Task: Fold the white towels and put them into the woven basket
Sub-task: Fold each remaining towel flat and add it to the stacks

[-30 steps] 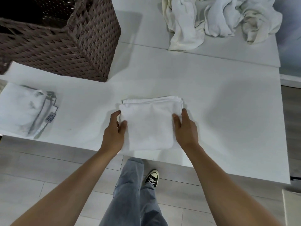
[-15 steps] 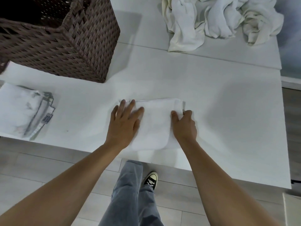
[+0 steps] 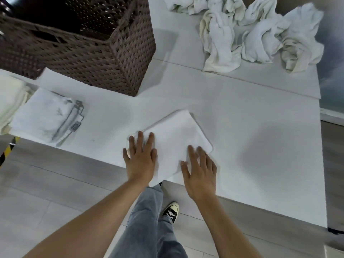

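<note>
A folded white towel (image 3: 174, 138) lies turned at an angle near the front edge of the white table (image 3: 251, 138), one corner hanging over the edge. My left hand (image 3: 141, 157) lies flat on its left part with straight fingers. My right hand (image 3: 200, 168) lies flat on its near right corner, fingers spread. The brown woven basket (image 3: 96, 53) stands at the back left, its inside dark. A heap of unfolded white towels (image 3: 251, 32) lies at the back right.
Another folded white towel with a grey tag (image 3: 48, 118) lies on the table's left end below the basket, next to a cream cloth (image 3: 9, 97) at the frame's edge. My leg and a black shoe (image 3: 171, 213) are under the front edge.
The towel has been turned from square to slanted and slid towards the table's front edge. My right hand went from gripping its right edge to lying flat; the left stays flat on top.
</note>
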The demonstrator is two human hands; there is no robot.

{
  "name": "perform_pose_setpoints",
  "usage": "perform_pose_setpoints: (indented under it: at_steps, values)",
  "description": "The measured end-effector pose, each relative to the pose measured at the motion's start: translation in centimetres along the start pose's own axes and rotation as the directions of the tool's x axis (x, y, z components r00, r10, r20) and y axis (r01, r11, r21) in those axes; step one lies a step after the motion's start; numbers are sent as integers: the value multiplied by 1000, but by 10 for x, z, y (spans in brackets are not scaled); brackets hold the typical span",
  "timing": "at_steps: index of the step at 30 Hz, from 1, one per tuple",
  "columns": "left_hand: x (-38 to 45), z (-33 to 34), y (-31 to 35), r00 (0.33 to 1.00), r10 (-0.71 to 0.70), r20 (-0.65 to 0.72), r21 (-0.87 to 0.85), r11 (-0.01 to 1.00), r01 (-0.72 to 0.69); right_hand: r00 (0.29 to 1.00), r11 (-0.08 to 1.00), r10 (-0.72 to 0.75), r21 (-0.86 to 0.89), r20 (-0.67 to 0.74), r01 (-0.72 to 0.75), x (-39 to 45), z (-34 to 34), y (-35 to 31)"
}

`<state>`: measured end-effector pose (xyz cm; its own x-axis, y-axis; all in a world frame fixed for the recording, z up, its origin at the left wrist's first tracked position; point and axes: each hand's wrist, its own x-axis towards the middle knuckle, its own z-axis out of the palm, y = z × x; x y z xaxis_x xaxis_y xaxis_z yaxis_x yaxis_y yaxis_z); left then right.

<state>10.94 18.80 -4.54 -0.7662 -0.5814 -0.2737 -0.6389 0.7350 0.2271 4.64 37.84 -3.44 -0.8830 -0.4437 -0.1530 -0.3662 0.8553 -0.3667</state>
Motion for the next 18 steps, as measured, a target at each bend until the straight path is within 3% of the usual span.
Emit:
perform_pose_setpoints:
  at_steps: [2,5,10,15,18]
  values:
    - [-8,-5,-12,999,-40,21,66,997,38,985,999,-41,-12,165,44,5,1,-8]
    - [-19,-17,-31,1000,-17,-17,180,984,20,955,987,-134,-45,266,151,14,4,-21]
    - [-34,-24,-77,983,181,-11,128,976,-179,905,956,-232,-90,357,281,43,15,-63]
    - [-25,-40,-109,984,104,148,73,991,-116,876,930,-300,-87,377,356,80,21,-102]
    - [-8,-50,-119,984,64,167,47,996,-73,869,928,-327,-49,372,370,98,30,-118]
